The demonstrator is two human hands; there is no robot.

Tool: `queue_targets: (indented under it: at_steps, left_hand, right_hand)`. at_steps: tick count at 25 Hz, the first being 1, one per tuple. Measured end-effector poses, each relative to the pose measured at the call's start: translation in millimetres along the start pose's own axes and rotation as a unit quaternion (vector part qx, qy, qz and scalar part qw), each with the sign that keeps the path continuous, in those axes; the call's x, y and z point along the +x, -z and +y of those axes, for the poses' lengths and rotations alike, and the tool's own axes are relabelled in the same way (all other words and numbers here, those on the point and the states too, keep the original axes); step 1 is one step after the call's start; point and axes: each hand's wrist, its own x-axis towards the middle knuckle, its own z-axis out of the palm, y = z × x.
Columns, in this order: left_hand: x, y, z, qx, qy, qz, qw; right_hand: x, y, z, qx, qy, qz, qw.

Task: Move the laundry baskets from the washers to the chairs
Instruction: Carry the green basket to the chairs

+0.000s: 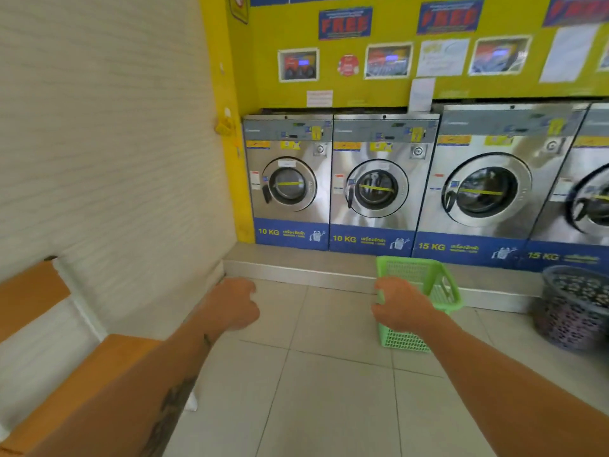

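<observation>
Starting at the far left: wooden chair (99, 367) tucked against the white wall, orange seat edge low in the corner, backrest just above. Likely drop-off spot, close at hand and free of any basket as far as the visible part shows.

Moving right: left hand (232, 303) out over the tiled floor (329, 407), fingers curled into a loose fist, holding nothing. Looks like a counterweight for the walk, or kept free to steady the load at set-down; hard to call.

Next over: right hand (400, 308) clamped on the near rim of the green basket (425, 291). Basket tipped, open mouth tilted up and away, mesh bottom corner hanging low beneath the wrist. One-handed rim grip explains the tilt: weight dangles from one edge. Appears empty through the mesh, so probably light enough for one hand. Off the floor or only tipped on it, cannot say for certain, though it reads as lifted.

Behind it: row of steel washers (375, 189) on a raised step, doors shut.

Far right: dark round basket (573, 308) on the floor just in front of the step, untouched, well apart from both hands. Judged as a later pickup.

Task barely under way: one basket in hand, none on the chair.
</observation>
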Motion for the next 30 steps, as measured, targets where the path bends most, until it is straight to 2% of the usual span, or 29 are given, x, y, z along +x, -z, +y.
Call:
queue_targets:
  at_steps: [7,12,18,22,30]
  left_hand:
    - [173,-38,73,-0.002,-0.072,-0.009,0.997]
    - [280,-61,142,0.004,-0.135,-0.058,0.989]
    - [377,-127,247,0.000,-0.188,-0.102,0.977]
    - [431,-177,326,-0.010,-0.187,-0.097,0.978]
    - [516,-242,452,-0.042,-0.140,-0.074,0.986]
  right_hand:
    - [117,14,68,-0.018,-0.071,0.023,0.997]
    - [190,27,113,-0.006,-0.125,0.046,0.991]
    - [272,29,219,0.015,-0.169,0.039,0.985]
    - [337,42,313,0.040,-0.181,0.035,0.982]
    - [466,58,467,0.030,-0.188,-0.038,0.981]
